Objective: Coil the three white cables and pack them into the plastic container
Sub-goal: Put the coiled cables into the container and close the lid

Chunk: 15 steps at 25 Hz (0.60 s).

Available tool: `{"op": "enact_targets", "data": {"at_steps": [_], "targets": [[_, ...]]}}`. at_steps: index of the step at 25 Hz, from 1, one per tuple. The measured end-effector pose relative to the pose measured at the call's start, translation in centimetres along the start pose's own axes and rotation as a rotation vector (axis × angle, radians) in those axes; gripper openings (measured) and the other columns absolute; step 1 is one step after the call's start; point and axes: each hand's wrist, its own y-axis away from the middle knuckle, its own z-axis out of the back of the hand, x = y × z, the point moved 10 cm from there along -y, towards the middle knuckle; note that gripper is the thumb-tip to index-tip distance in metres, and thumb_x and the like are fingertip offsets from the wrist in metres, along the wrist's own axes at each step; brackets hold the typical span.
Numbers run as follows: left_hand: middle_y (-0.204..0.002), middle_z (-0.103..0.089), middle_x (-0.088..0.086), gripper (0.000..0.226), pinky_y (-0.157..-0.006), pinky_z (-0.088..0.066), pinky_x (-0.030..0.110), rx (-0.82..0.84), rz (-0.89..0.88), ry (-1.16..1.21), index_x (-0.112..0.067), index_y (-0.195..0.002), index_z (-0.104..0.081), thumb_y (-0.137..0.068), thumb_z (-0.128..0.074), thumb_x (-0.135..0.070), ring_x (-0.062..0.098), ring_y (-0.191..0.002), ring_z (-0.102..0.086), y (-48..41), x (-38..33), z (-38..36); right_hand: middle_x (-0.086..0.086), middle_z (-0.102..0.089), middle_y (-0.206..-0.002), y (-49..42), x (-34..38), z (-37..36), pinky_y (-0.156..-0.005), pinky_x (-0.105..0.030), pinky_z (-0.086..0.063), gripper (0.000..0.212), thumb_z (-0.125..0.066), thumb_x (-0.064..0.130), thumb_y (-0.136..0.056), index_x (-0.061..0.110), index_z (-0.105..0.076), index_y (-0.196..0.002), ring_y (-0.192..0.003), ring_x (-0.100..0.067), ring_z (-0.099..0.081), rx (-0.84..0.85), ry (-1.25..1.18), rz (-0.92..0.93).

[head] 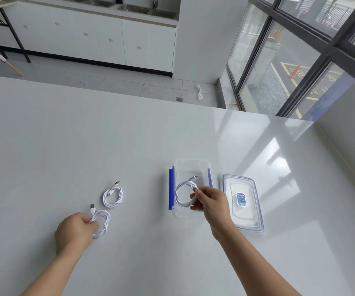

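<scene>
Both hands pinch coiled cables, left hand (74, 230) one (100, 224), right hand (210, 202) one (183, 193) over the container (190, 165); third cable (112, 196) lies loose.

A glossy white table (129, 135) mirrors the daylight from tall dark-framed windows (300, 50) on the right. Beyond it lies a pale tiled floor (108, 82) — white cabinets (108, 41) with a sink (150, 8) line the far wall.

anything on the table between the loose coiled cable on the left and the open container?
Nothing. In the head view the white table is bare between the loose coiled cable and the container. The other coils are in each hand's grip.
</scene>
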Motion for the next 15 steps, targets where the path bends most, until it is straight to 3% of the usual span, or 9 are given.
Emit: {"op": "enact_targets", "data": {"at_steps": [3, 8, 15], "targets": [[-0.072, -0.071, 0.009, 0.001, -0.064, -0.044, 0.033, -0.028, -0.023, 0.062, -0.011, -0.075, -0.072, -0.075, -0.073, -0.011, 0.034, -0.070, -0.060, 0.7, -1.3, 1.0, -0.007, -0.068, -0.069, -1.2, 0.6, 0.7, -0.071, -0.041, -0.060, 0.023, -0.061, 0.013, -0.096, 0.000, -0.074, -0.083, -0.061, -0.017, -0.061, -0.015, 0.024, 0.002], [-0.080, -0.072, 0.004, 0.008, -0.066, -0.042, 0.031, -0.042, -0.099, 0.131, -0.012, -0.082, -0.073, -0.075, -0.076, -0.015, 0.028, -0.074, -0.060, 1.1, -5.7, 1.3, -0.003, -0.070, -0.068, -4.7, 1.1, 2.2, -0.077, -0.050, -0.060, 0.022, -0.061, 0.015, -0.096, 0.002, -0.074, -0.083, -0.052, -0.015, -0.064, -0.073, 0.148, 0.000], [-0.081, -0.072, 0.002, 0.009, -0.067, -0.043, 0.031, -0.021, -0.133, 0.175, -0.015, -0.083, -0.073, -0.074, -0.074, -0.015, 0.028, -0.077, -0.064, 1.0, -9.6, 0.3, -0.006, -0.070, -0.070, -9.6, 1.5, 2.8, -0.073, -0.046, -0.060, 0.026, -0.053, 0.012, -0.095, 0.003, -0.070, -0.077, -0.057, -0.023, -0.067, -0.085, 0.476, 0.011]]}}
